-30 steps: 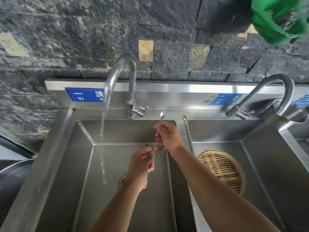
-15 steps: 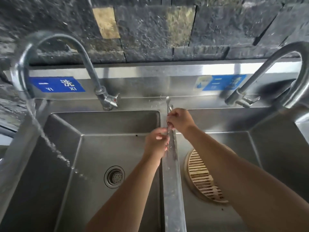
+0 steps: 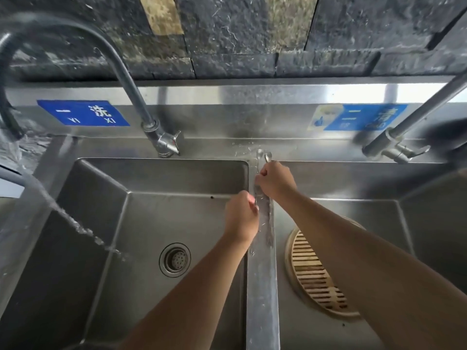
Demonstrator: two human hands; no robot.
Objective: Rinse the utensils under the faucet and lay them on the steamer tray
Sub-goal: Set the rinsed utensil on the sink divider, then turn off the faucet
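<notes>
Spoons (image 3: 262, 157) | over sink divider (image 3: 262, 274) | right hand (image 3: 275, 181) fisted around handles | left hand (image 3: 241, 219) pinching lower ends | steamer tray (image 3: 313, 276) in right basin

Soft, dim daylight, glare along the steel backsplash (image 3: 252, 93) (edges bowed by the wide lens), slight blur throughout.
</notes>
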